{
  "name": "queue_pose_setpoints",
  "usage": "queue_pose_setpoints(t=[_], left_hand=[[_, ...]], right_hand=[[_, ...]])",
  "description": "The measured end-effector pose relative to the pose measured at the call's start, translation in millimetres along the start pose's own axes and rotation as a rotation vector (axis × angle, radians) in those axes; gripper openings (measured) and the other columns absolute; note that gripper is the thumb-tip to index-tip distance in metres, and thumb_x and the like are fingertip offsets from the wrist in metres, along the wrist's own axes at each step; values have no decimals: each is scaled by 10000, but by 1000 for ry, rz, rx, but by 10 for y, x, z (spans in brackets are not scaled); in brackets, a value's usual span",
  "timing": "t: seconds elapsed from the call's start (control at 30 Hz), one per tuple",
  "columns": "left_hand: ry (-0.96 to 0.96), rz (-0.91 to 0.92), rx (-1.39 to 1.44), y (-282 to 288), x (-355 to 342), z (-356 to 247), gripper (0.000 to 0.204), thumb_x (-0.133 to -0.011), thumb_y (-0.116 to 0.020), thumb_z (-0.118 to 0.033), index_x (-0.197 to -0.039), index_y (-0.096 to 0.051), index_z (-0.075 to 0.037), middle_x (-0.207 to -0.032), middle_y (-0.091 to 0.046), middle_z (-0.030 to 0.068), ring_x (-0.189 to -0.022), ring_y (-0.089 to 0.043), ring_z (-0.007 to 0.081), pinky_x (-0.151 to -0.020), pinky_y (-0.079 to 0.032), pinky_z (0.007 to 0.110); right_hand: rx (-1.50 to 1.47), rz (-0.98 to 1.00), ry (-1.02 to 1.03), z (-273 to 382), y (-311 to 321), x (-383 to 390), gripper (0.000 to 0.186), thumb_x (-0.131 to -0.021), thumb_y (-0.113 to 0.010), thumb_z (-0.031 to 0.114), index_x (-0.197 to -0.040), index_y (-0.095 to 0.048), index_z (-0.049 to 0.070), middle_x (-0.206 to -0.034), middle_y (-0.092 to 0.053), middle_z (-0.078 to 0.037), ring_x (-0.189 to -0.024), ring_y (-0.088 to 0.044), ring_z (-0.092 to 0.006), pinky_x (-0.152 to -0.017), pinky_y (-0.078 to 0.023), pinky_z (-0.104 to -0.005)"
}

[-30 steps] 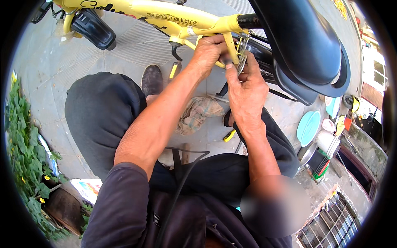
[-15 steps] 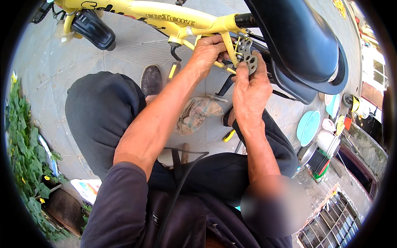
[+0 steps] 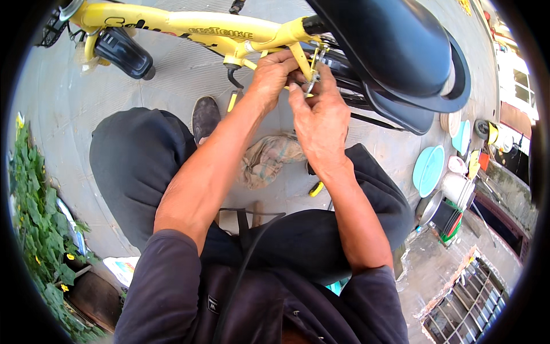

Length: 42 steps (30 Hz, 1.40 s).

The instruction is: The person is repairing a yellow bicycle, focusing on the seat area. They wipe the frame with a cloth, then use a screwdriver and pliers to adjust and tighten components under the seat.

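Observation:
The yellow bicycle frame [image 3: 229,26] crosses the top of the view, with its black saddle [image 3: 395,46] at the upper right. My left hand [image 3: 272,77] reaches behind the slanting yellow tube below the seat joint. Its fingers are bent in there, and what they hold, if anything, is hidden. My right hand [image 3: 322,117] is just right of that tube, thumb and fingers closed on a flat grey metal multi-hole bicycle wrench [image 3: 313,85]. The wrench is seen nearly edge-on, close against the tube. Whether it sits on a nut cannot be made out.
A crumpled checked cloth [image 3: 269,160] lies on the paving between my feet, with a yellow-handled tool [image 3: 315,188] to its right. A black pedal or bottle-like part [image 3: 125,53] hangs at the upper left. Turquoise basins [image 3: 428,171] and pots stand at right; leafy plants [image 3: 34,218] line the left.
My right hand has moved left and turned the wrench from face-on to nearly edge-on, closer to the tube. My left hand stays at the frame. The whole view has shifted slightly.

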State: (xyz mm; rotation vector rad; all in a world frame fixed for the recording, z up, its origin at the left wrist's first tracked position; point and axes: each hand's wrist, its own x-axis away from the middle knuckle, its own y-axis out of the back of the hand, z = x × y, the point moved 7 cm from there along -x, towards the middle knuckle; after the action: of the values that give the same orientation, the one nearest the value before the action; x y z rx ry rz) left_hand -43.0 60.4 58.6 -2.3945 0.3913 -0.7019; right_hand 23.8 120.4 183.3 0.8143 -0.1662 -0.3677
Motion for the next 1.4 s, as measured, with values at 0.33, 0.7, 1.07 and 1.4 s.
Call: queue_pose_setpoints(t=[0.33,0.7,1.07,1.4], left_hand=[[94,-209,-424,264,170,-240,276,-885,-559,-230,-990,-639,12,-830,-639,62,-706,-567,136,-616,-447,274],[226,-11,-919,-241,510,-770,394,-933,-473,-318,-934,-606,53,-778,-617,111,-690,-577,173,-647,-479,304],[230,-113,-828,-352,547,-802,477,-930,-469,-444,-1103,-559,-9,-779,-539,35,-674,-562,143,-600,-516,296],[202,84,-984,-537,655,-711,522,-916,-467,-457,-1036,-606,31,-811,-610,87,-674,-571,137,-573,-504,283]], right_hand=[[158,-58,231,122,-63,66,575,-740,-660,132,-1227,-449,-90,-942,-569,-236,-828,-612,-373,-697,-515,-411],[64,-23,165,85,27,12,526,-765,-631,121,-1187,-459,-140,-958,-581,-245,-837,-624,-363,-741,-503,-418],[29,-62,192,76,68,3,515,-726,-655,108,-1149,-482,-129,-933,-585,-235,-812,-626,-367,-716,-510,-416],[74,34,203,9,24,33,434,-734,-659,167,-1042,-529,-110,-881,-582,-237,-758,-618,-382,-681,-505,-431]])
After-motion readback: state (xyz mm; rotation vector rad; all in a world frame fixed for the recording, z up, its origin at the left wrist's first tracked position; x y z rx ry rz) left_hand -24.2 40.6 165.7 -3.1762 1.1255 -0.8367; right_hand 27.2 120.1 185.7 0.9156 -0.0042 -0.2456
